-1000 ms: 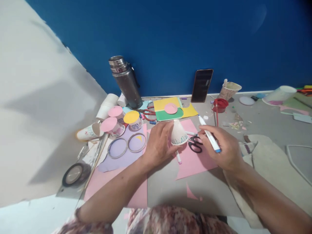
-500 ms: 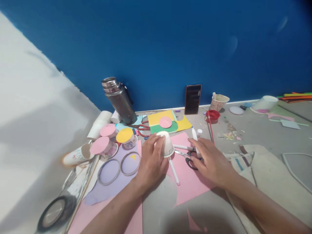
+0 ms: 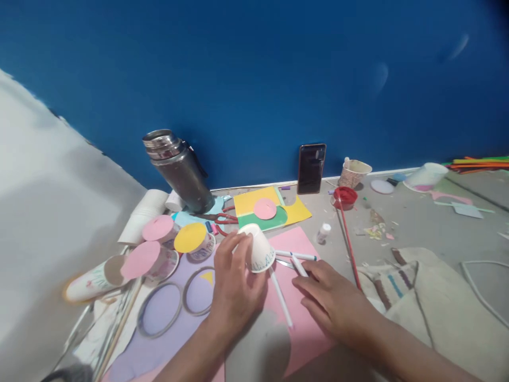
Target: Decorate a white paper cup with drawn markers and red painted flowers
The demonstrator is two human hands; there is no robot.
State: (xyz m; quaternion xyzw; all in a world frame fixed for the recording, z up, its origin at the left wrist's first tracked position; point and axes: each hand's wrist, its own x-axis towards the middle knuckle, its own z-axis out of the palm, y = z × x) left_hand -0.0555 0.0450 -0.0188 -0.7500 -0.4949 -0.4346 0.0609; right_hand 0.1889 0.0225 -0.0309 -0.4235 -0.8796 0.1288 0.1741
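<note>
A white paper cup (image 3: 259,250) with a blue-green pattern drawn along its rim is tilted upside down, and my left hand (image 3: 238,278) grips it. Between the fingers of my right hand (image 3: 334,294) is a white marker (image 3: 299,264), its blue tip uncapped and a little right of the cup. Two more white markers, one teal-tipped (image 3: 296,255) and one pink-tipped (image 3: 281,300), lie on a pink paper sheet (image 3: 304,345) under my hands. Scissors (image 3: 285,263) lie there too, their handles hidden by my right hand.
Paper cups topped with pink (image 3: 145,260) and yellow discs (image 3: 194,237) stand left, near two rings (image 3: 159,309). Behind are a steel flask (image 3: 181,172), red-handled pliers (image 3: 222,217) and a leaning phone (image 3: 311,168). A small white bottle (image 3: 323,233) and cloth bag (image 3: 453,292) are right.
My right hand has moved left and lower with the marker, bringing its tip closer to the cup and covering the scissors' handles. The view has shifted slightly; my left hand still grips the cup.
</note>
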